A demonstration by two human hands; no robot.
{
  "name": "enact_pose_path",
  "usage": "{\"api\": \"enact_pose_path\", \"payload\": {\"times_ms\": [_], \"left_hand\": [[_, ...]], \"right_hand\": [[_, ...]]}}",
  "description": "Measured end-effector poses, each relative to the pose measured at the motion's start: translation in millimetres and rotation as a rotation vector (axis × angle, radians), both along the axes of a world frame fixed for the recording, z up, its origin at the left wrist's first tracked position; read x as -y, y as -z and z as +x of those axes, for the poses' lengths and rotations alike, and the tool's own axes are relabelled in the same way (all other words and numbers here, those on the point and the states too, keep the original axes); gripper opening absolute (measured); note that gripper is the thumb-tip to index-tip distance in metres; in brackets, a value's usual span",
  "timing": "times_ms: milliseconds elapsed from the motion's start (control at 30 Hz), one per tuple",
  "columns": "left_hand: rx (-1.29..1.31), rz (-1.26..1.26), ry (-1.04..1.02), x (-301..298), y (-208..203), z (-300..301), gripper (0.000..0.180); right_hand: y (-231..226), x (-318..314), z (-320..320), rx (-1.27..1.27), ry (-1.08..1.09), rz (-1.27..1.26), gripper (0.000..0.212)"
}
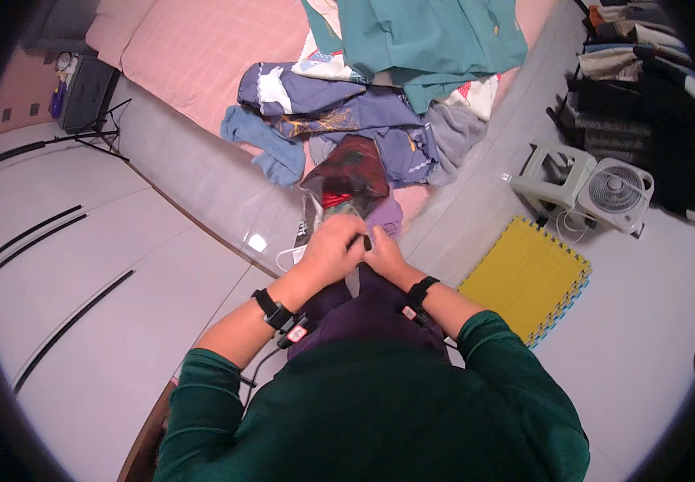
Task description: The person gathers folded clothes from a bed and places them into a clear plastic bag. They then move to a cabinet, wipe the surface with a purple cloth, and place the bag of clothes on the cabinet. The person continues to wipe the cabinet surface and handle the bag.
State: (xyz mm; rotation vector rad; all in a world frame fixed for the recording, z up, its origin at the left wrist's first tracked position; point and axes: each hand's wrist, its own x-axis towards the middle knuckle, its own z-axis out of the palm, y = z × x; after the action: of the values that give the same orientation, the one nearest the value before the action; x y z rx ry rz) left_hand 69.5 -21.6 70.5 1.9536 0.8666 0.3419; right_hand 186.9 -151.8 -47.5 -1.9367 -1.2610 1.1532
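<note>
My left hand (pixel 333 247) and my right hand (pixel 386 255) meet in front of my body, fingers bent and pressed together. Between the fingertips shows a small dark bit that I cannot make out. Just beyond them, at the edge of the bed, lies a dark plastic bag (pixel 355 167) with something red inside. Beside the bag, close to my right fingers, is a piece of purple cloth (pixel 384 215). A thin white loop (pixel 287 259) hangs left of my left hand. Both wrists wear black straps with small devices.
Clothes pile on the pink bed (pixel 195 60): a teal garment (pixel 436 40), a blue-purple jacket (pixel 395 112), blue cloth (pixel 271 149) and grey cloth (pixel 456 132). On the right are a yellow foam mat (pixel 524 277), a fan (pixel 616 189), a stool (pixel 552 173) and hanging clothes (pixel 624 96).
</note>
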Motion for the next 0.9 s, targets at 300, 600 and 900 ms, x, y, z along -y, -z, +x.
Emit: {"api": "enact_pose_path", "payload": {"times_ms": [300, 600, 900], "left_hand": [[0.178, -0.76, -0.754, -22, 51, 17, 0.05], [0.454, -1.15, -0.76, -83, 63, 29, 0.012], [0.378, -0.924, -0.416, -49, 16, 67, 0.02]], "right_hand": [[-4, -18, 16, -0.082, -0.296, -0.033, 0.044], [-55, -43, 49, -0.24, -0.354, -0.003, 0.063], [-107, -55, 104, -0.443, 0.141, 0.294, 0.03]]}}
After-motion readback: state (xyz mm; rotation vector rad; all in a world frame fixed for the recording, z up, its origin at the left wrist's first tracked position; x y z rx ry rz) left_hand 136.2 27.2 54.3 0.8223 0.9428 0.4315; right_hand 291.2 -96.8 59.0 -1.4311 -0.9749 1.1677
